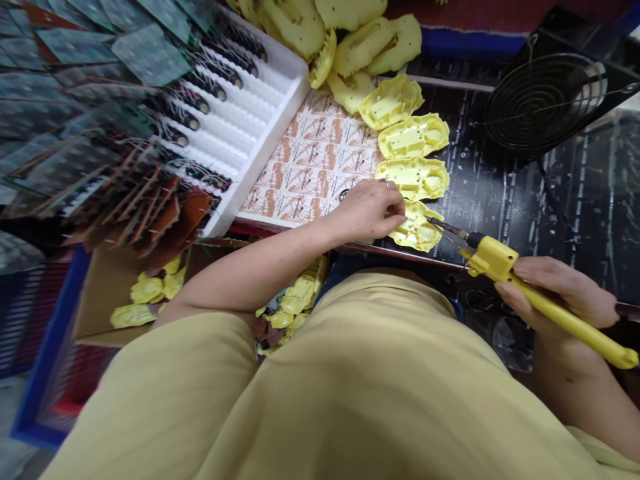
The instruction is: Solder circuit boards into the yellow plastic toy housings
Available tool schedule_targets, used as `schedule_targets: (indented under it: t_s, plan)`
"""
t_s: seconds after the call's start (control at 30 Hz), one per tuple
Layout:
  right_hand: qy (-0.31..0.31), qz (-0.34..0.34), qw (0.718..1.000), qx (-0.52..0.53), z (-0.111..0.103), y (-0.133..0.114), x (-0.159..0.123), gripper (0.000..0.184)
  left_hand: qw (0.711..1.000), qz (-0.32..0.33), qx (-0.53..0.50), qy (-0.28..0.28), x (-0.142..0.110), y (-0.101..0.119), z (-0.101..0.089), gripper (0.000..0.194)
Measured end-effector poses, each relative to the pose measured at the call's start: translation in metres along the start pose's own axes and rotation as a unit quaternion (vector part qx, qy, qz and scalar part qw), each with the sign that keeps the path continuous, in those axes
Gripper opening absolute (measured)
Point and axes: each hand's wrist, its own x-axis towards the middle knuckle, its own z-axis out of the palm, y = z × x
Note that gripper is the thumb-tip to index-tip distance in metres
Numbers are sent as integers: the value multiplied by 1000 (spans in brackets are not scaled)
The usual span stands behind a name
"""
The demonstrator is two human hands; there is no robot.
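Beside the near edge of the glossy black tabletop (477,180), the nearest yellow shell (419,231) meets the left hand's (373,205) curled fingers, their grip unclear, with the right hand (565,290) clasping a yellow tool (495,259) rightward, foam tray (265,155) leftward, and fan (547,100) beyond.

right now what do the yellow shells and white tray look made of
Shells: likely molded plastic, semi-gloss; thin walls, with raised details that look formed in one piece. Tray: probably foam, matte white; thick, lightweight-looking walls and rounded ridges.
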Motion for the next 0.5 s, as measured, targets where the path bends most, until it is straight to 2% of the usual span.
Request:
schedule_targets:
  t_s: [0.07,0.17,0.3,0.4,0.5]
  plan:
    - [37,-56,998,-16,3,-2,-1,27,1000,-1,1,-5,0,1,-1,17]
    - [52,-58,996,-40,6,-5,-3,47,1000,3,6,-7,1,2,-1,17]
    - [29,-82,996,28,9,-11,2,26,1000,10,-2,0,-3,-2,-2,16]
    - [50,-130,989,54,11,-19,4,30,999,10,-24,23,-9,-5,-3,16]
    - [57,-71,996,5,10,-24,-3,30,999,5,-38,24,-13,-4,-3,12]
